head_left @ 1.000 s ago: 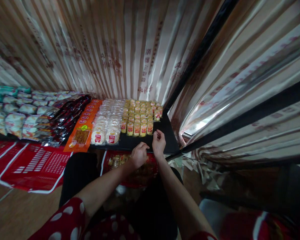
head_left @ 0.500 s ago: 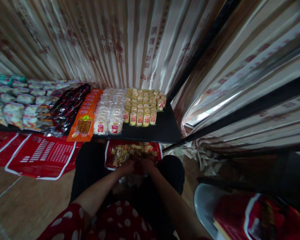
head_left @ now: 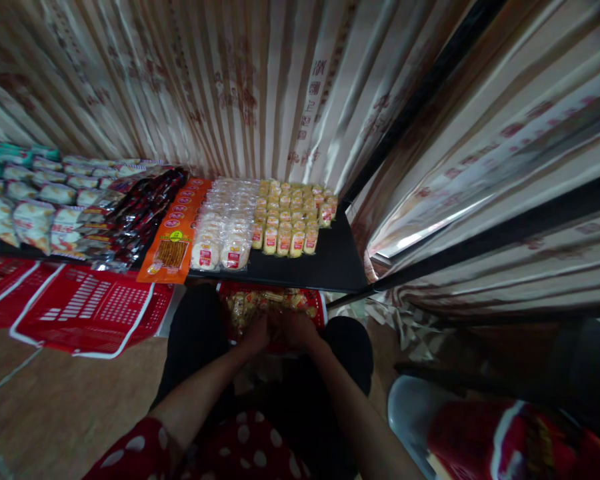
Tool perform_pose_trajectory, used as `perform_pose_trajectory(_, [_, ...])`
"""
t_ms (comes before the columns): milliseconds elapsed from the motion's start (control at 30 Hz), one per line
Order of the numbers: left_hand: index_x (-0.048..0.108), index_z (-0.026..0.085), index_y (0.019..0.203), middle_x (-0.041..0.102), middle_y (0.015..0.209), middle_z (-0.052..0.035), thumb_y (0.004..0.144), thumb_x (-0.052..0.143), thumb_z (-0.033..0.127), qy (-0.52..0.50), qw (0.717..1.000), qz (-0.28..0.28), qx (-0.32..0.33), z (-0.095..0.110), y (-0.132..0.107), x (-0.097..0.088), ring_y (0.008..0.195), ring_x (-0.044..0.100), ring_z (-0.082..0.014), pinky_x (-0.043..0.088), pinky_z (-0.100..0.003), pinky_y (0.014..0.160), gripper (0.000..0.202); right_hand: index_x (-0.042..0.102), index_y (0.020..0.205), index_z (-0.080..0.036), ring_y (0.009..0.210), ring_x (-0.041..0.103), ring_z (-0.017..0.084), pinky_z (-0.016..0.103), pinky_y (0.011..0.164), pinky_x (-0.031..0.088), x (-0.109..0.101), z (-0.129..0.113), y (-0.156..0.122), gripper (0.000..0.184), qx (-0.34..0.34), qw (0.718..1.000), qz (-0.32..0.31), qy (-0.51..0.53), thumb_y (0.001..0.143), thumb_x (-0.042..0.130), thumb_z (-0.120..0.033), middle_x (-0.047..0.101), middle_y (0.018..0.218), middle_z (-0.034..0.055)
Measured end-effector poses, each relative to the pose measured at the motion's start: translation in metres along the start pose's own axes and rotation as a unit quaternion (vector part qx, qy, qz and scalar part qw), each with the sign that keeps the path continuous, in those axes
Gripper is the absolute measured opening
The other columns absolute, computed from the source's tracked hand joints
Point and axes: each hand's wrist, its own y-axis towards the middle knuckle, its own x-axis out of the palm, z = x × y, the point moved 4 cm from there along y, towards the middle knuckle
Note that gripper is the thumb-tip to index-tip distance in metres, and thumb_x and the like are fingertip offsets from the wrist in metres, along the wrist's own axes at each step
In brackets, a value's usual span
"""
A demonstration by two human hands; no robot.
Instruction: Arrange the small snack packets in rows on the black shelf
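A red basket (head_left: 323, 313) with a white rim stands between my knees, below the table edge. It holds small clear-wrapped yellow snack cakes (head_left: 237, 308). My left hand (head_left: 257, 333) reaches into it with the fingers curled inward. Close beside it, my right hand (head_left: 299, 330) is bent in the same way, and the fingertips of both hands nearly meet over the cakes. Shadow hides what the fingers hold. On the black table (head_left: 300, 272) above, similar yellow cakes (head_left: 284, 241) stand in upright rows.
Left of the rows lie round white packaged crackers (head_left: 234, 255), an orange snack bag (head_left: 169, 250), dark packets (head_left: 137, 213) and white bags (head_left: 35, 223). Red baskets (head_left: 90, 310) sit under the table. A curtain (head_left: 260, 87) hangs behind. At right stands a grey stool (head_left: 405, 407) with red bags.
The camera view has shifted slightly, and the table goods appear a little further right. Both hands stay in the basket, with small movements of the fingers and wrists.
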Motion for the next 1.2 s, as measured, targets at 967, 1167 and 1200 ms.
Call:
perform_pose_trajectory(967, [0.056, 0.016, 0.091, 0.063, 0.087, -0.0029, 0.070, 0.062, 0.017, -0.361, 0.927, 0.104, -0.007, 0.084, -0.029, -0.019, 0.073, 0.058, -0.0107, 0.045, -0.019, 0.059, 0.021, 0.060, 0.097, -0.017, 0.066, 0.063, 0.016, 0.029, 0.062, 0.052, -0.047, 0.008, -0.046, 0.047, 0.039, 0.739, 0.225, 0.634, 0.059, 0.067, -0.044, 0.067, 0.076, 0.0033])
perform_pose_trajectory(1167, [0.051, 0.017, 0.083, 0.059, 0.080, 0.0002, 0.069, 0.061, 0.012, -0.253, 0.952, 0.169, 0.038, 0.084, -0.025, -0.020, 0.078, 0.057, -0.0115, 0.046, -0.026, 0.076, 0.018, 0.063, 0.090, -0.018, 0.071, 0.064, 0.017, 0.029, 0.064, 0.053, -0.054, -0.002, -0.053, 0.040, 0.048, 0.714, 0.231, 0.660, 0.060, 0.070, -0.043, 0.068, 0.080, 0.0043])
perform_pose_trajectory(1200, [0.050, 0.017, 0.082, 0.059, 0.080, 0.0006, 0.069, 0.061, 0.012, -0.238, 0.954, 0.175, 0.043, 0.083, -0.024, -0.020, 0.078, 0.057, -0.0117, 0.046, -0.026, 0.077, 0.017, 0.063, 0.090, -0.018, 0.072, 0.065, 0.017, 0.029, 0.064, 0.053, -0.054, -0.005, -0.051, 0.040, 0.042, 0.715, 0.231, 0.659, 0.060, 0.070, -0.043, 0.068, 0.081, 0.0046])
